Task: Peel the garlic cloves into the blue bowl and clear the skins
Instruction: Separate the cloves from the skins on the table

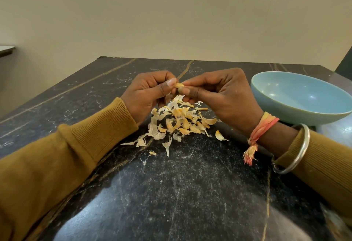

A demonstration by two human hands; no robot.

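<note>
Speckled black stone counter [190,193] carries papery skins [179,120]; both hands [150,92] [219,96] pinch one garlic clove [179,85].

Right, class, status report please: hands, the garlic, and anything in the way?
Left hand and right hand pinch one garlic clove over the pile of skins. Blue bowl beside right hand, no cloves showing inside. Nothing between hands and bowl.

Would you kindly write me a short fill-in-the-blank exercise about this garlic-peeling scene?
1. The bowl on the countertop is coloured ____.
2. The metal bangle sits on the ____ wrist.
3. The garlic clove is pinched by ____ hands, the left hand and the right hand.
4. The pile of skins lies to the ____ of the bowl.
Missing words: blue; right; both; left.
</note>
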